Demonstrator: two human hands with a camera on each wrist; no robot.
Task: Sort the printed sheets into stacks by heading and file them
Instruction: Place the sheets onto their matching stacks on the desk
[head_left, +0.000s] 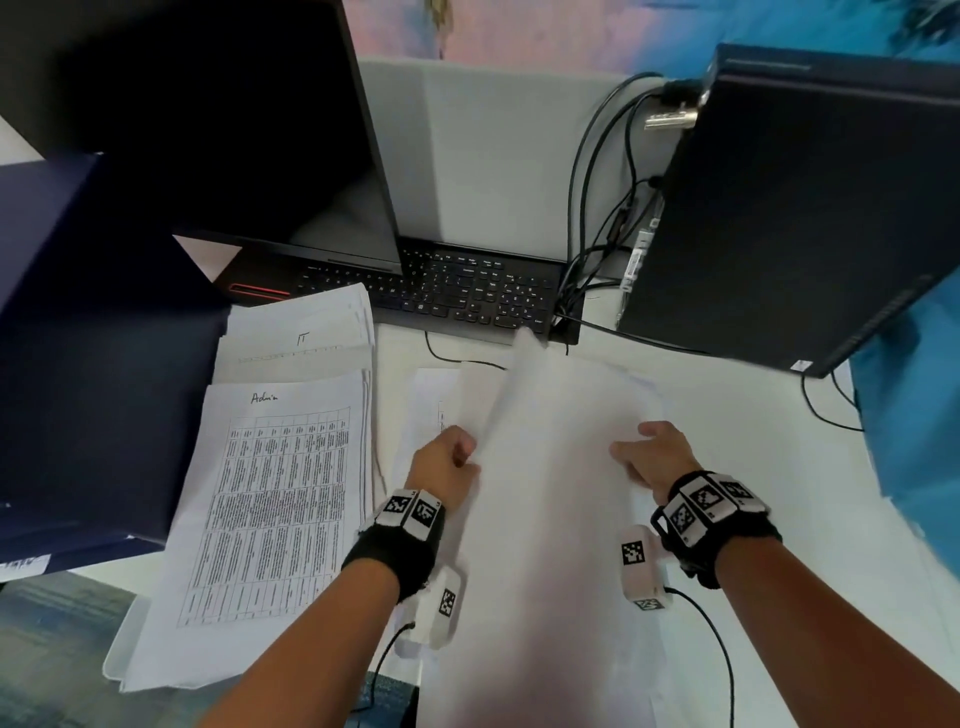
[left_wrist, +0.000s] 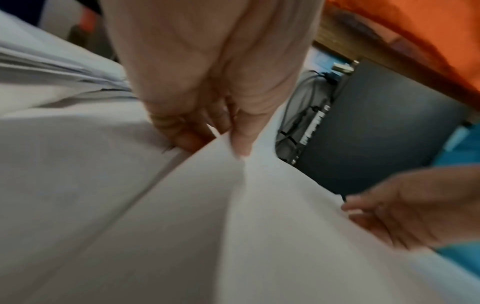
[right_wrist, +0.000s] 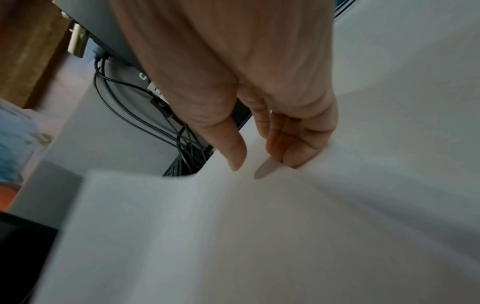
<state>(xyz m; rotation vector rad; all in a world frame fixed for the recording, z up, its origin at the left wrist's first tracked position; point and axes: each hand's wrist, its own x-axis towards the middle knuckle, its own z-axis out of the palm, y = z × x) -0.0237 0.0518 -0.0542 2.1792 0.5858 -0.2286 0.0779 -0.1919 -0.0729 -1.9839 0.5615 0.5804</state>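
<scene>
A white sheet (head_left: 545, 493), blank side up, is lifted and bowed over the desk in front of me. My left hand (head_left: 457, 452) pinches its left edge between thumb and fingers (left_wrist: 241, 144). My right hand (head_left: 641, 449) lies on the sheet's right part, thumb and bent fingertips (right_wrist: 296, 158) touching the top of the paper. Under the sheet lies a pile of printed sheets (head_left: 426, 400). To the left sit a stack headed "Admin" (head_left: 280, 493) and, behind it, a stack headed "IT" (head_left: 301, 338).
A dark blue folder (head_left: 93, 338) lies open at the far left, overlapping the stacks. Behind stand a laptop (head_left: 234, 130), a black keyboard (head_left: 467, 296) and a black PC tower (head_left: 789, 208) with several cables (head_left: 597, 234). Bare white desk (head_left: 831, 519) lies to the right.
</scene>
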